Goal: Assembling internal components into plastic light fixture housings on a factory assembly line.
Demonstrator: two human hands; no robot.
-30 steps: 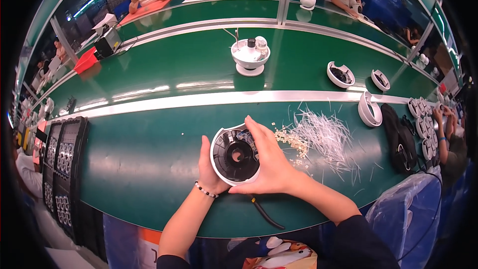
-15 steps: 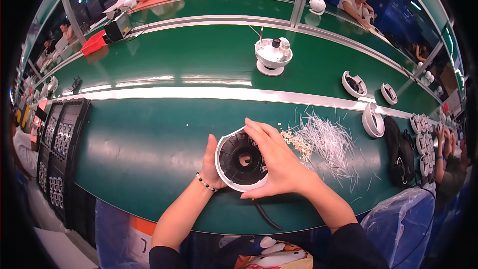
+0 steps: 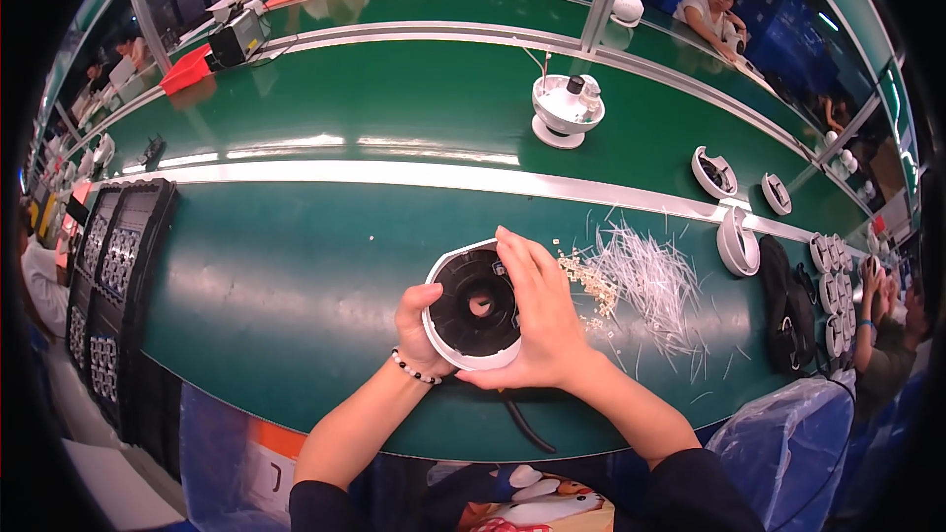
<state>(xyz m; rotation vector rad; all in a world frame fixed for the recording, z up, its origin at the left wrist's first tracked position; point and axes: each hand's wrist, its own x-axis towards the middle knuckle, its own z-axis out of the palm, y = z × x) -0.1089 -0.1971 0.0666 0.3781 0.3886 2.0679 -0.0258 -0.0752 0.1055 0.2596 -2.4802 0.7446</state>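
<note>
Between my hands is a round white plastic housing [image 3: 440, 335] with a black funnel-shaped inside and a hole in its middle, its open face turned up toward me. My left hand [image 3: 419, 325] grips its left rim, the thumb over the edge; a beaded bracelet is on that wrist. My right hand [image 3: 542, 315] wraps the right side, fingers along the far rim and thumb at the near one. Below my hands, a dark tool handle or thick cable [image 3: 528, 424] lies at the bench's front edge; its other end is hidden.
Right of my hands lie small cream connectors [image 3: 591, 286] and a heap of thin white strips [image 3: 650, 281]. A black tray of parts [image 3: 118, 276] stands at left. On the conveyor, a white bowl-shaped part [image 3: 569, 108] holds small items. White shells [image 3: 737, 241] and a black pouch [image 3: 786, 305] are at right.
The housing has turned slightly between my hands. My left thumb has bent in over the rim, and my right hand has shifted a little along the side.
</note>
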